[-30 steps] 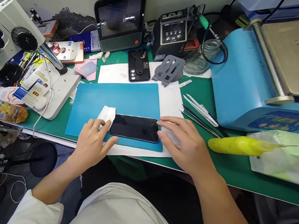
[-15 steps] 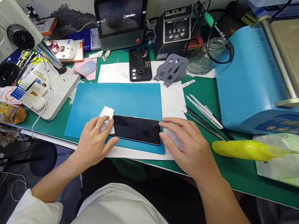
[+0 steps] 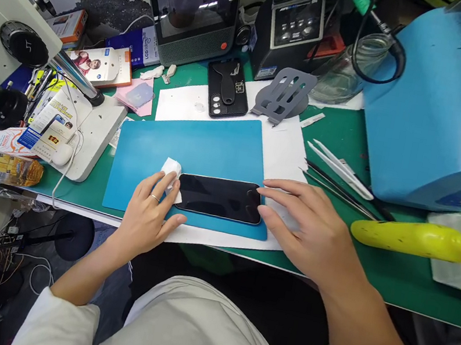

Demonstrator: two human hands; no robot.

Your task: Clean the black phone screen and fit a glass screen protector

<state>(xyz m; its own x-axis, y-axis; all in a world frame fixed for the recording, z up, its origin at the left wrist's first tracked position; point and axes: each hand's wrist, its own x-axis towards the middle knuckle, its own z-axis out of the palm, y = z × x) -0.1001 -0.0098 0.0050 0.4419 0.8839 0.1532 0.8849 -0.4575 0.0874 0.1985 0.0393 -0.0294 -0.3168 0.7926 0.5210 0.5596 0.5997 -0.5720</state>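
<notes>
A smartphone (image 3: 220, 198) with a dark screen lies face up, lengthwise from left to right, on a blue mat (image 3: 192, 139). At its left end my left hand (image 3: 148, 212), a ring on one finger, presses a crumpled white tissue (image 3: 172, 167) under its fingertips, thumb spread away. The tissue pokes out past the fingers, beside the phone's edge. My right hand (image 3: 314, 227) is at the phone's right end, its index finger and thumb at the edge and its fingers apart. Whether those fingertips press on the phone is hard to see.
Right of the mat lie tweezers (image 3: 337, 193) and a yellow bottle (image 3: 414, 237). Behind stand a grey metal holder (image 3: 286, 90), a black phone back (image 3: 227, 88), a soldering station (image 3: 297, 24) and a screen device (image 3: 191, 7). A microscope (image 3: 26, 41) is at left, a blue machine (image 3: 426, 111) at right.
The camera view has shifted, so the desk appears slightly larger and moved. Both hands keep nearly the same place at the phone's ends, and the tissue stays under my left fingers.
</notes>
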